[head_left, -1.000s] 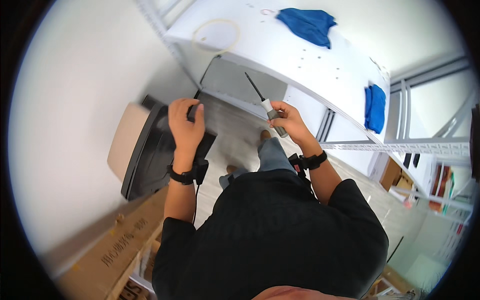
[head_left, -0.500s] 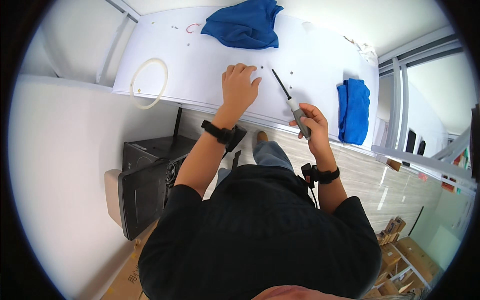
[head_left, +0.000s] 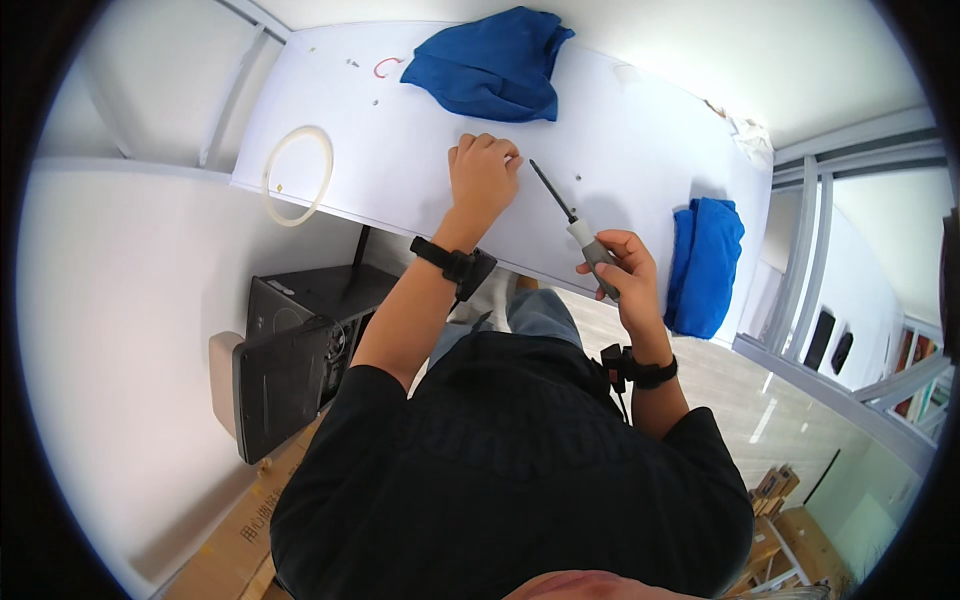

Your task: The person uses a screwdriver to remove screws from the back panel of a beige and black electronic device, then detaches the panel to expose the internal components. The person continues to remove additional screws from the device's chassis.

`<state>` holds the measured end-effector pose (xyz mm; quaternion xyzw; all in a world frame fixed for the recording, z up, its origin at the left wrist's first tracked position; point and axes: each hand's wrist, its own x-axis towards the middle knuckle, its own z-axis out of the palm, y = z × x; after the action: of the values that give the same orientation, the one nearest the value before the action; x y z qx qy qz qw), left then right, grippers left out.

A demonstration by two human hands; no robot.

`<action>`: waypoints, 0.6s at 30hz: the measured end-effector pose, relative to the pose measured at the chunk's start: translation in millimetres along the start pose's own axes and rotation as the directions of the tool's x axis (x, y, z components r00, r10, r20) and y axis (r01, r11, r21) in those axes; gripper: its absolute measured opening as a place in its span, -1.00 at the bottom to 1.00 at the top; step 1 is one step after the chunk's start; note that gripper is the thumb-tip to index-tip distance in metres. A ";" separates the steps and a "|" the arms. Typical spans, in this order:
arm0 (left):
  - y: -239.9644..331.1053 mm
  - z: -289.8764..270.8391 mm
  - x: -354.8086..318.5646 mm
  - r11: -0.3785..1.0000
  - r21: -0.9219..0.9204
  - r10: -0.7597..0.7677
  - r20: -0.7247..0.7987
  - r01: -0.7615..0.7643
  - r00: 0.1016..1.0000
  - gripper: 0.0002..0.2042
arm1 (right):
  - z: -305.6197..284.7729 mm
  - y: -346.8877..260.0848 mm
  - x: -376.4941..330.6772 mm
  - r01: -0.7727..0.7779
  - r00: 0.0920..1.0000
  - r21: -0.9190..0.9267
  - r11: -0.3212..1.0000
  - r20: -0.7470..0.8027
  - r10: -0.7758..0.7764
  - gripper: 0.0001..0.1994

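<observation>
The right hand [head_left: 634, 272] has its grip closed around the grey handle of a screwdriver [head_left: 580, 232], which is over the worktop [head_left: 400, 170], aslant, its dark shaft running up and leftward from a pale collar. The tip is just beside the fingertips of the left hand [head_left: 481, 183], though whether the two touch cannot be told. The left hand is over the worktop, palm down, fingers curled and thumb close to the forefinger; its grip is narrow, and one cannot tell whether a small thing is pinched in it. A small dark bit [head_left: 578, 178] lies on the worktop to the right of the shaft. Beyond the left hand is a rumpled blue cloth [head_left: 490, 70]; a folded blue cloth [head_left: 704, 265] lies to the right of the right hand, near the front edge. On the left, a pale ring [head_left: 328, 170] juts past that edge, and farther back lies a red curved piece [head_left: 379, 68]. Each wrist wears a black band. Below the worktop, at the left, is a black case [head_left: 285, 390], with a cardboard box [head_left: 232, 520] nearer the person.
</observation>
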<state>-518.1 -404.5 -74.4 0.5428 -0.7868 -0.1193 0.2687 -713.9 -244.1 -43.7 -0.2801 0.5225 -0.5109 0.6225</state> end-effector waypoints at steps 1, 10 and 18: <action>-0.5 -5.8 0.3 0.986 -0.159 -0.050 0.001 0.050 0.999 -0.96 | 0.7 0.0 2.4 0.011 1.000 0.002 1.000 0.022 -0.011 -0.66; -35.8 -90.0 -61.0 -0.291 -0.859 -0.370 0.508 0.422 0.778 -0.89 | 45.3 -10.6 23.3 0.022 0.940 -0.133 0.991 0.339 0.024 -0.67; -79.6 -136.2 -142.5 -0.263 -0.916 -0.543 0.399 0.301 0.739 -0.91 | 106.3 11.3 28.6 -0.032 0.832 -0.282 0.959 0.525 0.182 -0.66</action>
<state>-342.1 -289.9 -41.7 0.4210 -0.1746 -0.6811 0.5731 -612.4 -286.6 -32.5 -0.4636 0.4012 -0.3007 0.7306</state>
